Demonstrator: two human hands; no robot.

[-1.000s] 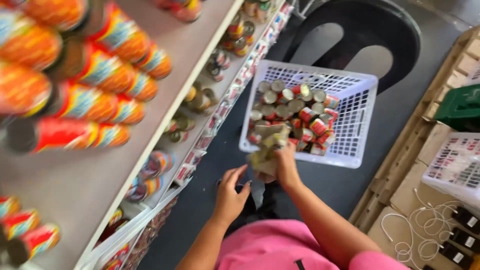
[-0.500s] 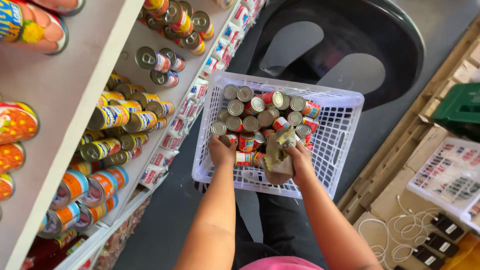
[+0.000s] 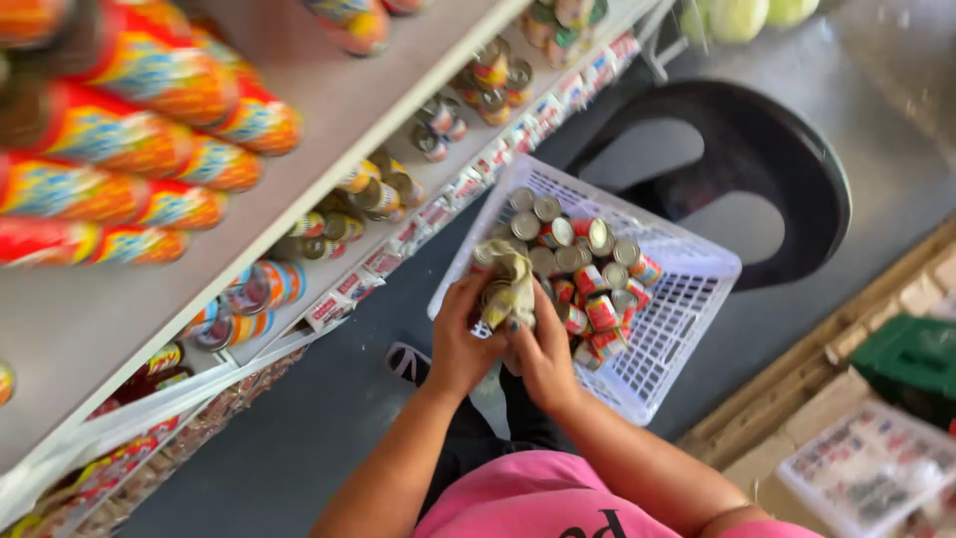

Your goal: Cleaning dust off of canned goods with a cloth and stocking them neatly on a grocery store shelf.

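Note:
A white plastic basket [image 3: 677, 329] holds several small tins with red and silver labels [image 3: 588, 269]. Over its near edge, my left hand [image 3: 460, 344] and my right hand [image 3: 543, 349] are closed together around one tin [image 3: 495, 297] wrapped in a crumpled yellowish cloth [image 3: 513, 274]. The cloth covers most of that tin. Both forearms reach up from the bottom of the view, above my pink shirt [image 3: 518, 503].
Shelves on the left carry rows of colourful cans [image 3: 149, 139] and smaller tins [image 3: 368, 194], with price tags along the edges. A black plastic chair [image 3: 757, 159] stands behind the basket. Cardboard boxes, a green crate [image 3: 911, 364] and another white basket [image 3: 866, 468] sit at right.
My left hand has come across to join the right on the cloth-wrapped tin, which moved left over the basket's near edge. The view has swung so the shelves fill more of the left.

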